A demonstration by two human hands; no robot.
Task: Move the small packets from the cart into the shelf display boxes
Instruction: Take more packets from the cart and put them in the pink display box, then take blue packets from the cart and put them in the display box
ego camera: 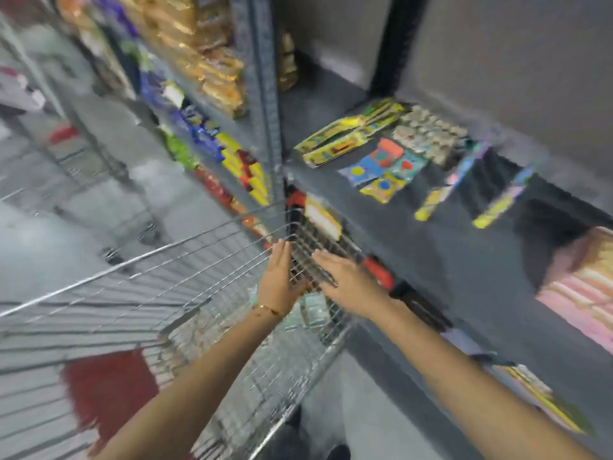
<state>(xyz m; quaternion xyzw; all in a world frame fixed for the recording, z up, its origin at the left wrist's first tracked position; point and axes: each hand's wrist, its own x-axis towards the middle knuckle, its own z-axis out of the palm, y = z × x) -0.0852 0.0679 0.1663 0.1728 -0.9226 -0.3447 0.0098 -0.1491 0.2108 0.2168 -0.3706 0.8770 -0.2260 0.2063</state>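
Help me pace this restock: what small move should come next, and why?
Probably lower both hands onto the pale packets at the cart's far end: the left hand and right hand hover open and empty above them.

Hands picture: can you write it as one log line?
left hand: open | right hand: open | both over wire cart | pale packets below, unheld

Grey metal shelving (265, 94), plain grey wall (497, 61), pale floor (49, 244).
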